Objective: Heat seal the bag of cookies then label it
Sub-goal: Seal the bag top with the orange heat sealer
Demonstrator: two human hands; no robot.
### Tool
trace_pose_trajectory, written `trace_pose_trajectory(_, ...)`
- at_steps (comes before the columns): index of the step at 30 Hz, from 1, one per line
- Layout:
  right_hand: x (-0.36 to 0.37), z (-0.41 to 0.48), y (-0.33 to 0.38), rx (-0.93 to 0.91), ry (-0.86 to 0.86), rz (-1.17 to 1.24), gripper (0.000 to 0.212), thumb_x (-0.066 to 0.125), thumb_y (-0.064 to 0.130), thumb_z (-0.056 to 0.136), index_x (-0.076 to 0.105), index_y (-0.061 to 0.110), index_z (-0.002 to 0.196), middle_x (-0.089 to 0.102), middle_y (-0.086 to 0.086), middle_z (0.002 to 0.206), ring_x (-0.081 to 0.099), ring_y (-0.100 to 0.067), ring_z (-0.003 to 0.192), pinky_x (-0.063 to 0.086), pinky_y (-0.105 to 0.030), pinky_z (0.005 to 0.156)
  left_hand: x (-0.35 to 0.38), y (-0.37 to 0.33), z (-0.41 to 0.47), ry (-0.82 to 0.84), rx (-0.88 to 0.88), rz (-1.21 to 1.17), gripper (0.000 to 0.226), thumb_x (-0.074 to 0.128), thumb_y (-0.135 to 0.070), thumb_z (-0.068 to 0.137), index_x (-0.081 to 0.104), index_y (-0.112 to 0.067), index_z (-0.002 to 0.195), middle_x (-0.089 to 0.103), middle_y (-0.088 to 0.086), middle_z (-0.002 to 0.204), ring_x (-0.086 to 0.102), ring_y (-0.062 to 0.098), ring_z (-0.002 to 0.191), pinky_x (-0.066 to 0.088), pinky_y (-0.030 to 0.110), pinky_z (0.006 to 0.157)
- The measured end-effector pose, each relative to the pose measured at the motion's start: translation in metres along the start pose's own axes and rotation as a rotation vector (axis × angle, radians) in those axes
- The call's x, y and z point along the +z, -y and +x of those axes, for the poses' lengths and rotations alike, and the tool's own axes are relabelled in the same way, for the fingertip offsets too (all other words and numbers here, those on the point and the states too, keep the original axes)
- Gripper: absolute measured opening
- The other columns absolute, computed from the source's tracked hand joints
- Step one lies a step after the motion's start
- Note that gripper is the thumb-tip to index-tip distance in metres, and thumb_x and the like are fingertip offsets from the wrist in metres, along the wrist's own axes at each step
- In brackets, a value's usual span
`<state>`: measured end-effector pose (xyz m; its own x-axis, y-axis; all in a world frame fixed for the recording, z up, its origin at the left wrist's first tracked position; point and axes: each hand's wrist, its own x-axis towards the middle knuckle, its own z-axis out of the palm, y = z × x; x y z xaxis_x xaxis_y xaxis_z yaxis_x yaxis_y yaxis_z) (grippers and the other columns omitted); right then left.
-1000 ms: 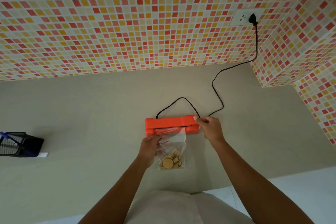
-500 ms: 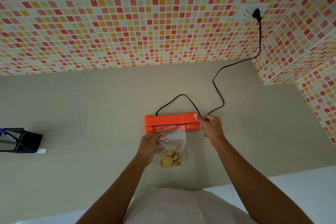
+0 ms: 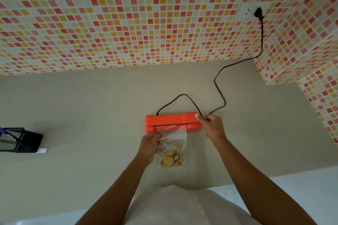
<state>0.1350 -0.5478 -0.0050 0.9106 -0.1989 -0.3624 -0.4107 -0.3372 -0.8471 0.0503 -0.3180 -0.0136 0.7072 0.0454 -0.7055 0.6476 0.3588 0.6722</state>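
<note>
Now one left hand (image 3: 149, 144) pinches one cookie bag (image 3: 172, 149); one right hand (image 3: 210, 126) clamps one orange sealer (image 3: 170, 121).

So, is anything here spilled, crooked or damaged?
Nothing stands out. The bag of cookies lies straight with its open end inside the orange sealer, cookies gathered at the bottom, none spilled. The left hand steadies the bag; the right hand grips the sealer's end.

Both bare forearms reach forward, the left hand (image 3: 150, 144) pinching the clear bag (image 3: 172, 144) between thumb and fingers, the right hand (image 3: 211, 127) curled over the orange sealer (image 3: 170, 120), thumb on top.
</note>
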Motion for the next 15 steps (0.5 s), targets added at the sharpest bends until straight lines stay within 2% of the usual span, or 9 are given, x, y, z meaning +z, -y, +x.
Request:
trace_pose_trajectory(9,-0.0009,0.0008,0.0022,0.01,0.001,-0.002,0.05,0.078,0.042,0.081,0.049,0.015,0.05,0.035,0.013,0.037,0.029,-0.006,0.036,0.027,-0.025,0.047,0.001,-0.0016,0.0015,0.007,0.003,0.009,0.026,0.05,-0.023,0.101,0.068,-0.004,0.105,0.076,0.016,0.101,0.069,0.033,0.083,0.056,0.035,0.064)
trace_pose_trajectory(15,0.0036,0.0014,0.0004,0.011,0.008,-0.01,0.049,0.078,0.042,0.08,0.05,0.013,0.052,0.036,0.01,0.041,0.03,-0.007,0.037,0.028,-0.025,0.047,-0.0028,-0.0001,0.0015,-0.007,-0.006,0.007,0.025,0.05,-0.023,0.101,0.067,-0.005,0.104,0.077,0.01,0.09,0.072,0.026,0.076,0.056,0.035,0.064)
